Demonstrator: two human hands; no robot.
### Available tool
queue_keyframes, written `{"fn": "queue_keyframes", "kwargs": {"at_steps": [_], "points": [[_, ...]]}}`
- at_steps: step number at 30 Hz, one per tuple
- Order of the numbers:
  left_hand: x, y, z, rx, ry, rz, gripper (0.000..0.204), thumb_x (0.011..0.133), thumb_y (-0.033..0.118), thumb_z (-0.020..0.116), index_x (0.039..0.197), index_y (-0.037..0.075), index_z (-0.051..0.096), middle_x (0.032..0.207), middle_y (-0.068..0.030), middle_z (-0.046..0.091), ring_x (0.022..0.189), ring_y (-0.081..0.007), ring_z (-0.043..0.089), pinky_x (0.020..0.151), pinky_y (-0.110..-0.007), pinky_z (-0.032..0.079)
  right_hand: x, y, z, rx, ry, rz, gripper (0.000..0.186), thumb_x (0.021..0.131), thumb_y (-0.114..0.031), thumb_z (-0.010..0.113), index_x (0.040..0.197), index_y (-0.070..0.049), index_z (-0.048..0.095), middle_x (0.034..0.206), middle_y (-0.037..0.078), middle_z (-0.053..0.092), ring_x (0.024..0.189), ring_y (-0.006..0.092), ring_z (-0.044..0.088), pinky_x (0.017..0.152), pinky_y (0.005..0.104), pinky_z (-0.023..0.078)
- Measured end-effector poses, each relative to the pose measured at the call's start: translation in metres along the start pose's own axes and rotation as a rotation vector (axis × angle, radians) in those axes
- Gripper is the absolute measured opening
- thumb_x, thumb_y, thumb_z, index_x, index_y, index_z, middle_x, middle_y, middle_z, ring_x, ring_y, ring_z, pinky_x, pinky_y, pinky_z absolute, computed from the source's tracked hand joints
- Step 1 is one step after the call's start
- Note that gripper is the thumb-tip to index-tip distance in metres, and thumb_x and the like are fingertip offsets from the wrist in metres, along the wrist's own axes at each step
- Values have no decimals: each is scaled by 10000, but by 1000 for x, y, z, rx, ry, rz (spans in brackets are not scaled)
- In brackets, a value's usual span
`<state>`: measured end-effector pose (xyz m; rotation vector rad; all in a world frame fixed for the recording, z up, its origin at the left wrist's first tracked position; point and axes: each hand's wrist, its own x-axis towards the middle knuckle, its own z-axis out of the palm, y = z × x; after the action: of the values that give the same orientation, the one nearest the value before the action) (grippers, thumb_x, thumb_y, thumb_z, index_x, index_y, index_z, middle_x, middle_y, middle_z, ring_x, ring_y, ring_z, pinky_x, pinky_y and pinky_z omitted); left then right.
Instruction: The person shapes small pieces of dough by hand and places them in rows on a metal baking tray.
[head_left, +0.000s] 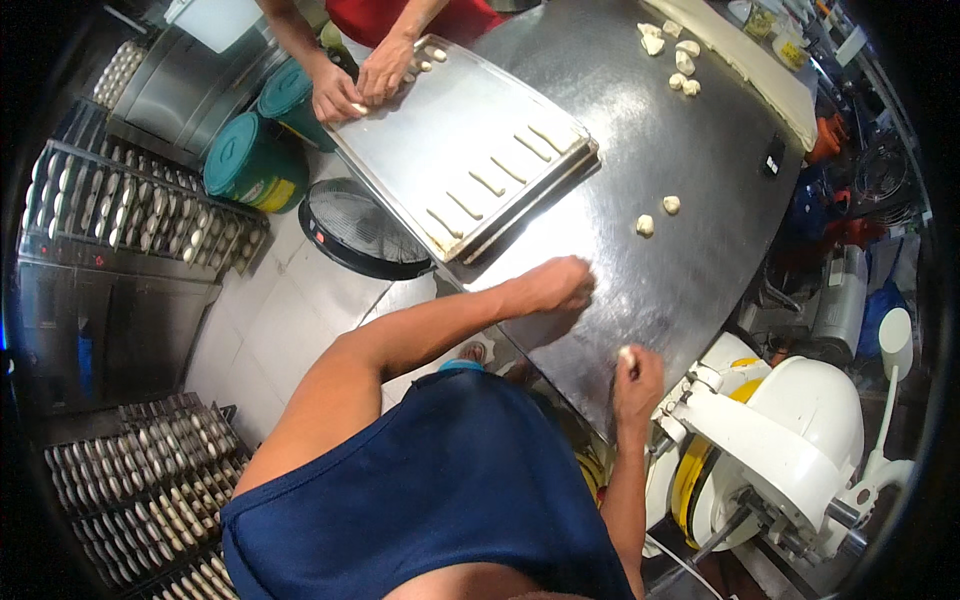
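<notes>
Head view. Left hand [560, 285] lies palm-down on the steel table [700, 150], fingers curled shut over something; what is under it cannot be told. Right hand [637, 372] sits at the table's near edge, fingers closed around a small dough piece [627, 353] showing at its 11 o'clock side. Two loose dough lumps [657, 215] lie at about 1 o'clock from the left hand, apart from it; the left is nearer. Rolled strips on the tray [420, 130] run long-axis 10-to-4. A co-worker's hands [360, 85] work the tray's far end.
</notes>
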<state>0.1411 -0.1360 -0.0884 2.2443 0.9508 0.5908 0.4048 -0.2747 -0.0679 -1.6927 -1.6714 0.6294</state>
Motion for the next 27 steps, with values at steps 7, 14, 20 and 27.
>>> {"fn": "queue_keyframes", "kwargs": {"at_steps": [7,14,20,27], "points": [[42,18,-17,288,-255,73,262,908,395,720,919,133,730,955,-96,681,935,-302,622,810,-461,493,58,0,-8,-322,-113,-158,264,914,-234,750,1081,-41,685,991,140,653,938,328,624,873,488,455],[51,8,26,348,169,269,304,952,419,659,1055,138,605,1026,-68,536,1032,-245,534,906,-423,389,61,24,37,-432,63,-313,219,970,-317,694,1016,-107,656,959,77,667,928,300,634,831,457,413],[55,1,27,444,71,236,283,951,385,661,1057,129,608,1032,-66,539,1039,-246,544,895,-435,402,79,7,32,-443,-174,-106,253,964,-340,687,928,-92,653,935,121,688,924,337,647,833,470,435],[51,10,19,406,63,259,313,975,380,643,1059,82,598,1050,-101,549,1040,-259,545,898,-457,403,57,14,42,-453,-7,-259,234,930,-329,707,884,-115,623,863,110,643,863,333,627,807,483,417]]}}
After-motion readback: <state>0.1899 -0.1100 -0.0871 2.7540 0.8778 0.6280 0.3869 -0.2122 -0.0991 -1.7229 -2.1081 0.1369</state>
